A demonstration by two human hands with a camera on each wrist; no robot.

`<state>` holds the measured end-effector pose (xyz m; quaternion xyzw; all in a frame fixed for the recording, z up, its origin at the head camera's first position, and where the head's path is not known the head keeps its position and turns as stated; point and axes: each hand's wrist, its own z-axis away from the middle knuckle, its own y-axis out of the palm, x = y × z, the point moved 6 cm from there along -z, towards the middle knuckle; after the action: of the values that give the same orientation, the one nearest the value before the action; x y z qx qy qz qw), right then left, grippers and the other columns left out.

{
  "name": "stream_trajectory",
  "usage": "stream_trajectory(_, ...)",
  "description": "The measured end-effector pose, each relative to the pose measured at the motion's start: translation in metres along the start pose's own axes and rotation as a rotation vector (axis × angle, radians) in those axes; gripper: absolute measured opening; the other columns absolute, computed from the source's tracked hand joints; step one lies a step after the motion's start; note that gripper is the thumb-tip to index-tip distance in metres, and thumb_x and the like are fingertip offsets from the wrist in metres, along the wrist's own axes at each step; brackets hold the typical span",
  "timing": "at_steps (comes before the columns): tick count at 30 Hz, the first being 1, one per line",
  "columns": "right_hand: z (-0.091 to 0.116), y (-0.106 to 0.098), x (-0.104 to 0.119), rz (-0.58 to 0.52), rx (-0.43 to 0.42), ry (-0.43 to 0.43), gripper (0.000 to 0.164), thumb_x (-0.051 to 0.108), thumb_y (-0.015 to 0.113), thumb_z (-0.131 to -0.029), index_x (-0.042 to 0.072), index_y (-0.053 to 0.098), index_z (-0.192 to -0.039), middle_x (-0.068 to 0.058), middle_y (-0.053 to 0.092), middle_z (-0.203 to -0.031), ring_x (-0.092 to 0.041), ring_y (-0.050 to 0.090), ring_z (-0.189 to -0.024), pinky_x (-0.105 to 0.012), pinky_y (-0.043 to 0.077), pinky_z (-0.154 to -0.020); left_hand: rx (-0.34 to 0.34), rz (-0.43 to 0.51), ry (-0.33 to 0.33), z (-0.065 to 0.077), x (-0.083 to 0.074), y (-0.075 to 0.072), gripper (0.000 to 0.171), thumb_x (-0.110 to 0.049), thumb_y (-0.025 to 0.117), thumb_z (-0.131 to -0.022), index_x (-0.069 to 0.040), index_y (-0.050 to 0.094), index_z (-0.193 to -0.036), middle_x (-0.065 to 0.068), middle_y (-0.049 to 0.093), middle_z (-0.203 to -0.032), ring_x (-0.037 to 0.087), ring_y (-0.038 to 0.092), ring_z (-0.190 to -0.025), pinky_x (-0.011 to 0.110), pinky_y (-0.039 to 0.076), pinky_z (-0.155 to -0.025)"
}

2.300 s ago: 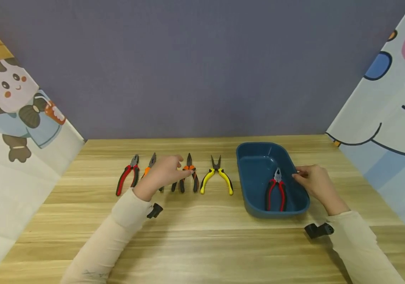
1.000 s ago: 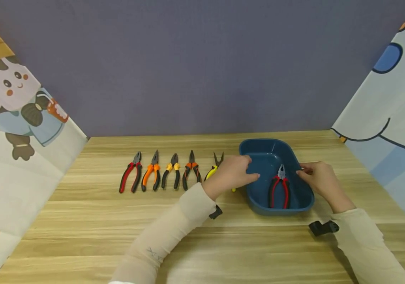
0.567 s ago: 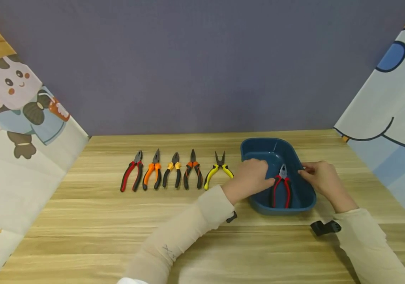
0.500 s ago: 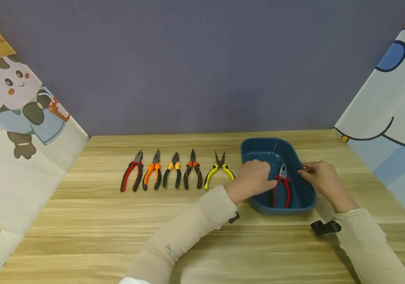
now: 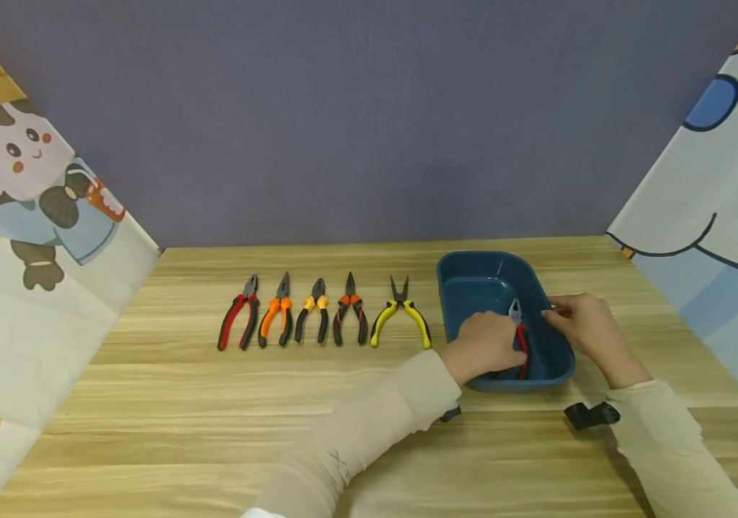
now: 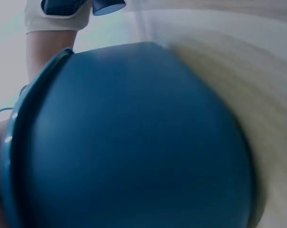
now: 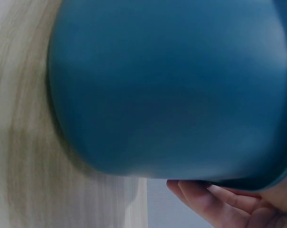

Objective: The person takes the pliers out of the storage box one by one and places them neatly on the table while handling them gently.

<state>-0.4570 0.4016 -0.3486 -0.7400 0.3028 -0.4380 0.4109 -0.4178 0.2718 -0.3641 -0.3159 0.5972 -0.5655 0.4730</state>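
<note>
A blue plastic basin (image 5: 475, 288) stands on the right of the table, with red-and-black-handled pliers (image 5: 516, 312) lying inside, head pointing away. Reaching over its near left rim, my left hand (image 5: 484, 344) covers most of the handles. The left thumb lies across the right handle; the other fingers are hidden below the hand, so I cannot tell if they grip the pliers. My right hand (image 5: 581, 325) pinches the basin's right rim, its fingers under the edge in the right wrist view. The basin's outer wall (image 6: 134, 137) fills much of the left wrist view.
Left of the basin, several pliers lie in a row: red-and-black (image 5: 239, 311), orange (image 5: 276, 311), yellow-and-black (image 5: 313, 309), orange-and-black (image 5: 350, 309) and yellow (image 5: 401, 311). A grey panel (image 5: 369, 122) rises behind the wooden table (image 5: 213, 410).
My left hand has travelled right from above the row of pliers into the basin, then down and nearer over the pliers' handles. The right hand stays at the rim.
</note>
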Motion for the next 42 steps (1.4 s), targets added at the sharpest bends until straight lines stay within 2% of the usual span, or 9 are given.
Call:
stream_trajectory(6, 0.001, 0.000, 0.000, -0.004, -0.011, 0.005, 0.029, 0.003, 0.064, -0.086, -0.017, 0.062, -0.106, -0.027, 0.067, -0.082, -0.043, 0.065, -0.077, -0.051, 0.051, -0.065, 0.007, 0.004, -0.034, -0.007, -0.006, 0.014, 0.030, -0.047, 0.069, -0.081, -0.021, 0.064, -0.068, -0.008, 0.059, -0.074, 0.009, 0.054, -0.068, 0.023, 0.041, -0.051)
stream_trajectory(11, 0.002, 0.001, -0.001, -0.004, -0.011, 0.008, 0.029, 0.004, 0.064, -0.086, -0.017, 0.062, -0.106, -0.027, 0.067, -0.083, -0.043, 0.065, -0.076, -0.050, 0.052, -0.064, 0.015, -0.030, -0.048, -0.011, -0.011, 0.019, 0.028, -0.050, 0.068, -0.081, -0.023, 0.069, -0.075, -0.007, 0.063, -0.095, 0.012, 0.057, -0.088, 0.026, 0.046, -0.064)
stream_trajectory(14, 0.003, 0.001, -0.002, 0.001, -0.010, 0.011, 0.029, 0.004, 0.064, -0.087, -0.018, 0.061, -0.107, -0.027, 0.067, -0.082, -0.043, 0.065, -0.076, -0.050, 0.052, -0.063, 0.020, -0.052, -0.062, -0.013, -0.014, 0.022, 0.027, -0.051, 0.068, -0.081, -0.024, 0.072, -0.081, -0.007, 0.064, -0.102, 0.012, 0.056, -0.093, 0.027, 0.048, -0.069)
stream_trajectory(18, 0.003, 0.000, -0.002, 0.002, -0.019, 0.004, 0.029, 0.004, 0.065, -0.086, -0.018, 0.062, -0.105, -0.026, 0.067, -0.081, -0.043, 0.065, -0.076, -0.051, 0.051, -0.064, 0.049, -0.082, -0.112, -0.018, -0.017, 0.028, 0.038, -0.056, 0.068, -0.078, -0.027, 0.071, -0.102, -0.004, 0.061, -0.111, 0.012, 0.055, -0.099, 0.027, 0.049, -0.072)
stream_trajectory(21, 0.003, -0.002, -0.002, -0.005, -0.033, -0.003, 0.028, 0.003, 0.065, -0.086, -0.017, 0.063, -0.104, -0.026, 0.067, -0.080, -0.043, 0.065, -0.076, -0.051, 0.051, -0.063, 0.063, -0.104, -0.139, -0.022, -0.020, 0.031, 0.047, -0.059, 0.068, -0.076, -0.028, 0.068, -0.112, -0.003, 0.059, -0.114, 0.013, 0.054, -0.102, 0.027, 0.050, -0.074)
stream_trajectory(26, 0.003, -0.003, -0.001, -0.002, -0.037, -0.007, 0.028, 0.003, 0.066, -0.085, -0.017, 0.063, -0.105, -0.026, 0.067, -0.081, -0.043, 0.065, -0.075, -0.051, 0.051, -0.064, 0.074, -0.135, -0.166, -0.026, -0.019, 0.033, 0.051, -0.059, 0.070, -0.074, -0.029, 0.066, -0.115, -0.002, 0.058, -0.116, 0.014, 0.053, -0.104, 0.027, 0.049, -0.075)
stream_trajectory(33, 0.001, -0.002, 0.001, -0.001, -0.030, -0.010, 0.028, 0.003, 0.066, -0.085, -0.017, 0.063, -0.104, -0.026, 0.068, -0.080, -0.042, 0.065, -0.075, -0.052, 0.051, -0.065, 0.149, -0.160, -0.227, -0.026, -0.014, 0.035, 0.051, -0.054, 0.072, -0.075, -0.031, 0.063, -0.120, 0.000, 0.050, -0.132, 0.018, 0.046, -0.122, 0.028, 0.048, -0.085)
stream_trajectory(42, -0.001, -0.001, 0.000, -0.002, -0.018, 0.004, 0.029, 0.004, 0.066, -0.085, -0.017, 0.063, -0.105, -0.026, 0.068, -0.082, -0.043, 0.065, -0.077, -0.052, 0.051, -0.066, 0.216, -0.226, -0.324, -0.028, -0.005, 0.035, 0.059, -0.051, 0.072, -0.076, -0.031, 0.056, -0.128, 0.004, 0.039, -0.142, 0.019, 0.040, -0.128, 0.025, 0.048, -0.084)
